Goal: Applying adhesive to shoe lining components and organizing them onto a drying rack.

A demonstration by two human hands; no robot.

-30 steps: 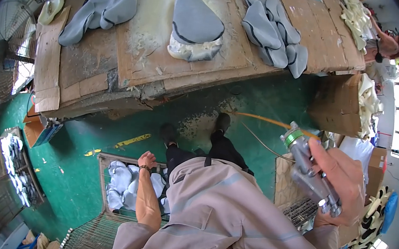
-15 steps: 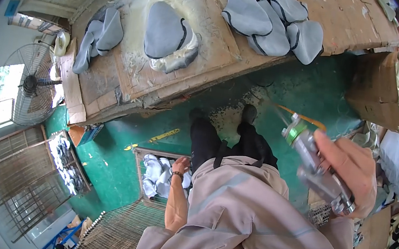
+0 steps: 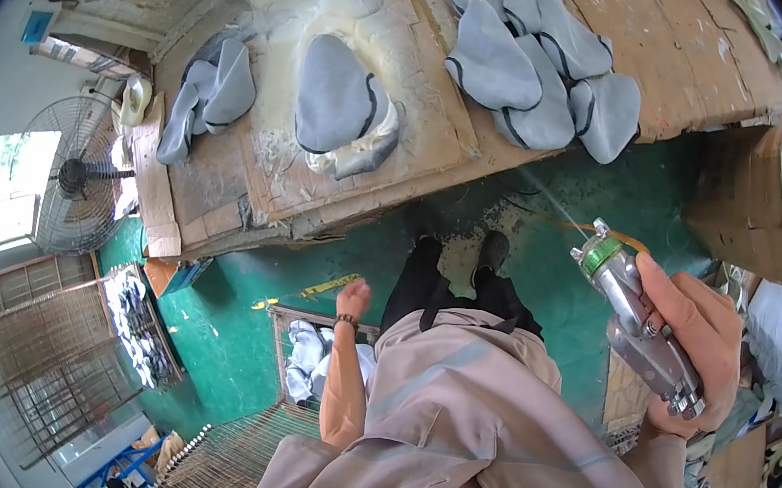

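My right hand (image 3: 696, 329) is wrapped round a metal spray gun (image 3: 633, 320) with a green ring near its nozzle. A thin pale streak of spray leaves the nozzle toward the workbench edge. My left hand (image 3: 354, 297), its fingers curled in, hovers above a wire rack holding grey fabric pieces (image 3: 305, 356); nothing shows in it. On the workbench (image 3: 420, 174) a grey cup-shaped piece with black trim (image 3: 335, 93) sits on a round support crusted with cream residue. A pile of similar grey pieces (image 3: 498, 56) lies to its right, and a few more (image 3: 232, 85) to its left.
A large floor fan (image 3: 74, 178) stands at the left by a window. An open cardboard box (image 3: 737, 206) with cream pieces is at the right. An orange hose (image 3: 624, 238) runs behind the spray gun. Wire racks (image 3: 230, 450) stand at the lower left.
My left hand has lifted from the grey pieces in the rack toward the workbench. The spray gun has shifted slightly right in view, and the workbench sits lower in the picture.
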